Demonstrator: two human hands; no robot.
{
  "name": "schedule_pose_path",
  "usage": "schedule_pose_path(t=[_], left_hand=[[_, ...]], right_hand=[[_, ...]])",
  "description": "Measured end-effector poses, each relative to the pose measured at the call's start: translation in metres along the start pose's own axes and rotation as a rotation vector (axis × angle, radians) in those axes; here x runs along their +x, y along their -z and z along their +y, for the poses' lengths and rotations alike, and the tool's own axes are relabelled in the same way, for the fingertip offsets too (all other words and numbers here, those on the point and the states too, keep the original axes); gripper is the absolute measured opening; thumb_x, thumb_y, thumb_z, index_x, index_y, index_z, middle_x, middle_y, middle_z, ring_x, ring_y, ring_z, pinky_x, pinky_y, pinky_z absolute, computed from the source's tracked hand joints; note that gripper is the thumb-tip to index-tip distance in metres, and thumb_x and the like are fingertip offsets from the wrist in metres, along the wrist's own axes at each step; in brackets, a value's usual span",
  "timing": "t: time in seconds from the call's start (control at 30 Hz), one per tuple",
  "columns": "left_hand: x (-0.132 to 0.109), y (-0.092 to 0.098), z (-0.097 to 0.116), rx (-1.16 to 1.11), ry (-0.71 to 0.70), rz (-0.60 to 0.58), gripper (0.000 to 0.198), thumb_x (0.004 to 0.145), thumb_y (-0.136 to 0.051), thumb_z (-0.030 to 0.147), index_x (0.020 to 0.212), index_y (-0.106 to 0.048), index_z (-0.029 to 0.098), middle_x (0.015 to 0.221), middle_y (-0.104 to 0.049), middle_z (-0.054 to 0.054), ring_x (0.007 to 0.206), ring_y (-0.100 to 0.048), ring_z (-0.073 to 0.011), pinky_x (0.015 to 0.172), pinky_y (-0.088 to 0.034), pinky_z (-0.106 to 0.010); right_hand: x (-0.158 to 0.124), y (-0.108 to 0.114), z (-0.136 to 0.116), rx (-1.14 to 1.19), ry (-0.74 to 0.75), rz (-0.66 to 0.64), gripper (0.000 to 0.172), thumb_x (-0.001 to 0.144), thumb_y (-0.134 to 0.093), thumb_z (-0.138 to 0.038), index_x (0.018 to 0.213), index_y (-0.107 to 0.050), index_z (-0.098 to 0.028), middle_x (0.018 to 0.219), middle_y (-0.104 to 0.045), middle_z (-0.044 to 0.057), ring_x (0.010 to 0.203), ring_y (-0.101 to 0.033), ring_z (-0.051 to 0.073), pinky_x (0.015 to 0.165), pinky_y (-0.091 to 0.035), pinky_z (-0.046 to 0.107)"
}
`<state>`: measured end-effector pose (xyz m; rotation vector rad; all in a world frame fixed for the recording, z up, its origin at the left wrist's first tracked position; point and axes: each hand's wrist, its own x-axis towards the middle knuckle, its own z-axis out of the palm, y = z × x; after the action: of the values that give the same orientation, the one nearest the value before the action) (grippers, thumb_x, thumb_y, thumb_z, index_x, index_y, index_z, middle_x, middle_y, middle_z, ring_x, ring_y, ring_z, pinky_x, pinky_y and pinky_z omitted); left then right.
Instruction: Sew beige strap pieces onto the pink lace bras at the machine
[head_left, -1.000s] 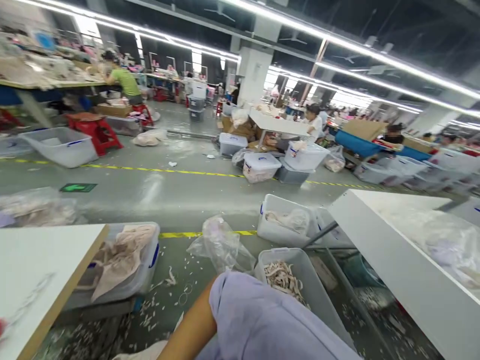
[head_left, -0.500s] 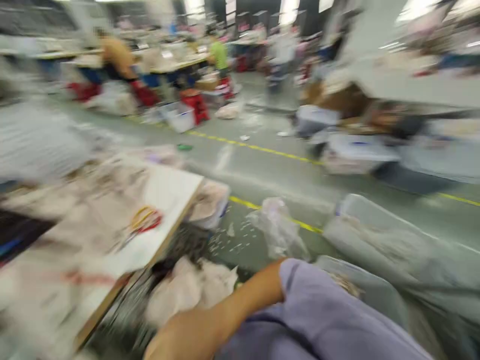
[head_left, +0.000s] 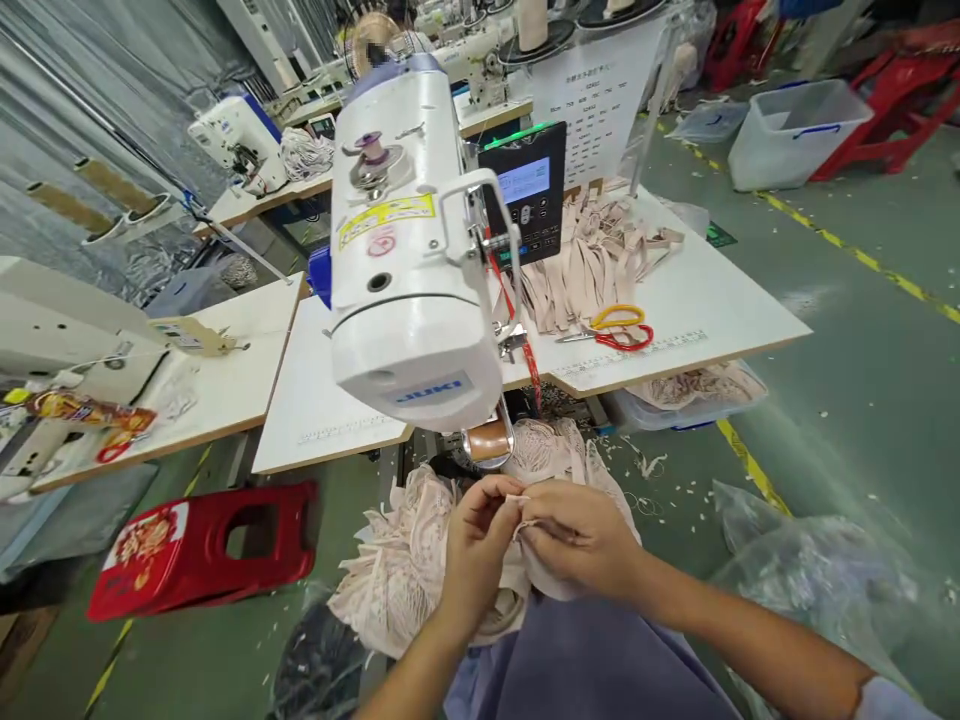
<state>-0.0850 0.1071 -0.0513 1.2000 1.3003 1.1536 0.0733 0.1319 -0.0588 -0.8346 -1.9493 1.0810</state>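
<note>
My left hand (head_left: 484, 540) and my right hand (head_left: 581, 535) meet just above my lap, each pinching the edge of a beige fabric piece (head_left: 551, 575). Their fingertips nearly touch. A heap of beige lace fabric (head_left: 409, 560) lies under and to the left of them, and more of it rises behind. Directly ahead stands a white sewing machine (head_left: 416, 300), its rounded end facing me. Below that end, a brown roller-like part (head_left: 487, 442) sits close above my fingertips. Scissors with yellow and red handles (head_left: 619, 328) rest on the white table (head_left: 720, 290) to the right.
Beige strips (head_left: 592, 260) are piled beside a control panel (head_left: 525, 190). A red stool (head_left: 217, 550) stands left, near a second machine table (head_left: 217, 370) with a bottle (head_left: 82, 408). Plastic bags (head_left: 817, 570) lie on the floor at right. A fabric bin (head_left: 690, 395) sits under the table.
The view has swung from the blurred aisle to the sewing machine. Earlier one arm reached down beside the table; now both hands are together on the beige fabric.
</note>
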Motion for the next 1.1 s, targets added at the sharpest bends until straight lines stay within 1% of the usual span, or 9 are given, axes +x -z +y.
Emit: schedule_pose_path(t=[0.07,0.2,0.27,0.4,0.53,0.63,0.7,0.9,1.1], left_hand=[[-0.008,0.000,-0.009,0.048,-0.053,0.066,0.017,0.092,-0.059,0.034,0.090,-0.065,0.019,0.088,-0.069,-0.006,0.085,-0.067,-0.0185,0.079,-0.054,-0.030],[-0.010,0.006,-0.008,0.286,-0.199,0.098,0.016,0.092,-0.060,0.027,0.080,-0.068,0.019,0.075,-0.067,-0.002,0.070,-0.063,-0.0147,0.065,-0.050,-0.025],[-0.007,0.009,-0.005,0.332,-0.252,0.101,0.016,0.091,-0.061,0.025,0.078,-0.068,0.019,0.072,-0.067,-0.002,0.067,-0.062,-0.0140,0.062,-0.050,-0.024],[-0.001,0.014,-0.003,0.356,-0.305,0.063,0.015,0.093,-0.057,0.022,0.087,-0.071,0.020,0.079,-0.071,-0.004,0.074,-0.066,-0.0158,0.066,-0.053,-0.026],[0.000,0.018,0.003,0.498,-0.410,0.091,0.014,0.093,-0.057,0.018,0.088,-0.071,0.020,0.075,-0.071,-0.002,0.067,-0.066,-0.0132,0.061,-0.052,-0.022],[0.002,0.021,0.012,0.600,-0.574,0.025,0.013,0.093,-0.058,0.016,0.095,-0.070,0.020,0.079,-0.075,-0.003,0.069,-0.069,-0.0130,0.063,-0.054,-0.021],[0.004,0.023,0.017,0.633,-0.634,0.000,0.012,0.093,-0.059,0.015,0.097,-0.070,0.019,0.083,-0.076,-0.004,0.071,-0.071,-0.0131,0.064,-0.055,-0.021],[0.009,0.028,0.023,0.625,-0.560,-0.029,0.010,0.093,-0.060,0.015,0.092,-0.069,0.019,0.079,-0.075,-0.002,0.066,-0.069,-0.0117,0.061,-0.054,-0.019],[0.011,0.029,0.023,0.615,-0.472,-0.056,0.011,0.095,-0.059,0.021,0.091,-0.069,0.021,0.076,-0.074,0.000,0.064,-0.068,-0.0117,0.057,-0.051,-0.020]], right_hand=[[0.002,-0.002,-0.002,0.004,0.045,0.070,0.016,0.087,-0.051,-0.018,0.077,-0.060,-0.025,0.069,-0.063,0.002,0.065,-0.059,0.018,0.060,-0.050,0.031],[0.004,0.000,-0.004,-0.021,0.071,0.043,0.015,0.088,-0.052,-0.016,0.082,-0.064,-0.023,0.079,-0.071,0.003,0.071,-0.065,0.016,0.066,-0.052,0.026],[0.006,0.001,-0.004,-0.003,0.065,0.047,0.015,0.087,-0.053,-0.016,0.084,-0.067,-0.022,0.079,-0.072,0.002,0.072,-0.066,0.014,0.067,-0.052,0.024],[0.011,0.005,-0.004,-0.009,-0.023,0.032,0.016,0.089,-0.054,-0.022,0.084,-0.069,-0.021,0.078,-0.073,0.002,0.073,-0.067,0.014,0.068,-0.050,0.023],[0.020,0.019,-0.003,-0.152,-0.125,0.018,0.022,0.094,-0.051,-0.028,0.084,-0.069,-0.021,0.069,-0.067,0.000,0.062,-0.059,0.012,0.059,-0.043,0.022],[0.030,0.029,-0.001,-0.264,-0.113,-0.058,0.020,0.095,-0.051,-0.027,0.087,-0.069,-0.021,0.073,-0.067,0.001,0.070,-0.059,0.014,0.064,-0.040,0.024],[0.037,0.033,-0.002,-0.237,-0.113,-0.136,0.017,0.093,-0.054,-0.025,0.089,-0.070,-0.020,0.078,-0.069,0.002,0.073,-0.061,0.015,0.066,-0.041,0.025],[0.050,0.041,-0.010,0.044,-0.283,-0.273,0.016,0.086,-0.059,-0.025,0.085,-0.073,-0.018,0.084,-0.075,0.002,0.077,-0.065,0.015,0.068,-0.043,0.024],[0.054,0.047,-0.012,0.063,-0.330,-0.360,0.018,0.083,-0.059,-0.020,0.088,-0.076,-0.019,0.082,-0.074,0.001,0.075,-0.064,0.015,0.064,-0.043,0.023]])
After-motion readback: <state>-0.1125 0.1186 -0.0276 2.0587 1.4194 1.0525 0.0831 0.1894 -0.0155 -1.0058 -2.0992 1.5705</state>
